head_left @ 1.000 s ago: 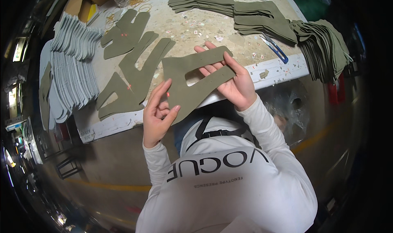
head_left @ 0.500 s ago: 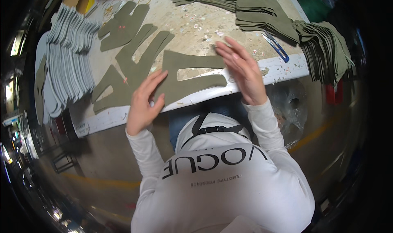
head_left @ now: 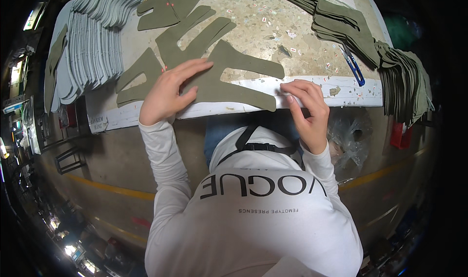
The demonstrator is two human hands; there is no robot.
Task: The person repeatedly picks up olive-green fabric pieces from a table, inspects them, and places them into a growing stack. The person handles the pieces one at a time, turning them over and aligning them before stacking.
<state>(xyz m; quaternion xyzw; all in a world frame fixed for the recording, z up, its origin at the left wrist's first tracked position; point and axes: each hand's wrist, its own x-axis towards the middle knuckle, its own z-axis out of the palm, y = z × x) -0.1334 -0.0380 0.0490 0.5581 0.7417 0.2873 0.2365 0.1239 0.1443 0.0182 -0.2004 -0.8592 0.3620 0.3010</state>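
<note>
An olive, fork-shaped cut piece of material (head_left: 246, 95) lies at the table's front edge, its two prongs pointing right. My left hand (head_left: 170, 88) rests on its left part with fingers stretched out and thumb apart. Just right of the prong tips is my right hand (head_left: 311, 109), its fingers loosely bent; I see nothing held in it. Similar olive pieces (head_left: 195, 36) lie behind and to the left of my left hand, with small red dots on some. One more olive piece (head_left: 139, 77) shows partly beside my left wrist.
Layered grey pieces (head_left: 92, 57) stand at the left. Olive stacks (head_left: 341, 23) line the far right, and another (head_left: 402, 79) hangs over the right edge. Blue-handled snips (head_left: 355, 70) lie near them. Scraps litter the table (head_left: 273, 28). A clear plastic bag (head_left: 351, 138) is below.
My right hand has moved toward me and to the right, its fingers now bent. The fork-shaped piece has turned so its prongs slope down to the right. The whole view has shifted slightly.
</note>
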